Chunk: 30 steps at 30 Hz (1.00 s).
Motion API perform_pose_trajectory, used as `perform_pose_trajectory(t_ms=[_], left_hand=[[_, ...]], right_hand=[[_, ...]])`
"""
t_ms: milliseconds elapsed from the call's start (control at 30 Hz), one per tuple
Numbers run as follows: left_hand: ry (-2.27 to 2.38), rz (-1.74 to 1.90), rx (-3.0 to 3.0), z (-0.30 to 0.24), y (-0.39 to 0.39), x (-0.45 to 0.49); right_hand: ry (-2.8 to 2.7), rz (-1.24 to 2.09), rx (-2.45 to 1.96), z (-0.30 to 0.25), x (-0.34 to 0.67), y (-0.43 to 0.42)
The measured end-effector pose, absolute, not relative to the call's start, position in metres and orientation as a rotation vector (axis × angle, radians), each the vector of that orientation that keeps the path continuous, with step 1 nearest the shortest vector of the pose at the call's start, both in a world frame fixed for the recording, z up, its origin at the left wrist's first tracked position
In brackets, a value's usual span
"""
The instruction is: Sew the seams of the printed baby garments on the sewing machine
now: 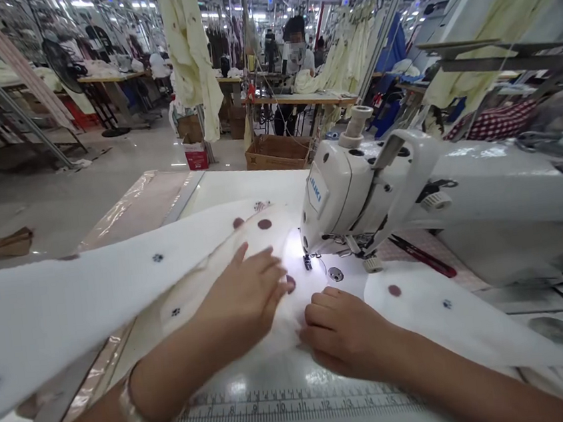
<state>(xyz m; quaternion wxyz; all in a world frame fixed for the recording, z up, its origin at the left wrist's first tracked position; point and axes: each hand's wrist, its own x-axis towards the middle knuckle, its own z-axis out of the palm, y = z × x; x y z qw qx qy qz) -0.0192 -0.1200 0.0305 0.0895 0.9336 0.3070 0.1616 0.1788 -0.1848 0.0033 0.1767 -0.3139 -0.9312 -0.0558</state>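
Observation:
White fabric with brown dots and dark paw prints stretches across the table under a sewing machine. My left hand lies flat on it, fingers spread, just left of the lit presser foot. Close in front of the foot, my right hand has its fingers curled together on the near edge of the fabric. Its fingertips are partly hidden, but they appear to pinch the cloth. More of the fabric runs out to the right, behind my right forearm.
A printed ruler runs along the table's near side. Red-handled scissors lie beneath the machine arm. Beyond the table stand a cardboard box, hanging cream fabric, a black fan and a person at another bench.

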Motion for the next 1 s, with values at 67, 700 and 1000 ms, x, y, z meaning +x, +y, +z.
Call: perform_pose_trajectory(t_ms=[67,700,1000], left_hand=[[1.020,0.400,2.862,0.026,-0.097,-0.006],[1.072,0.365,2.904,0.025,-0.132,0.014],[1.081,0.376,2.926,0.000,-0.159,0.005]], right_hand=[[-2.631,-0.138,-0.904,0.002,0.180,-0.186],[-2.581,0.044,-1.067,-0.004,0.200,-0.182],[-2.385,0.345,-1.008,0.003,0.209,-0.182]])
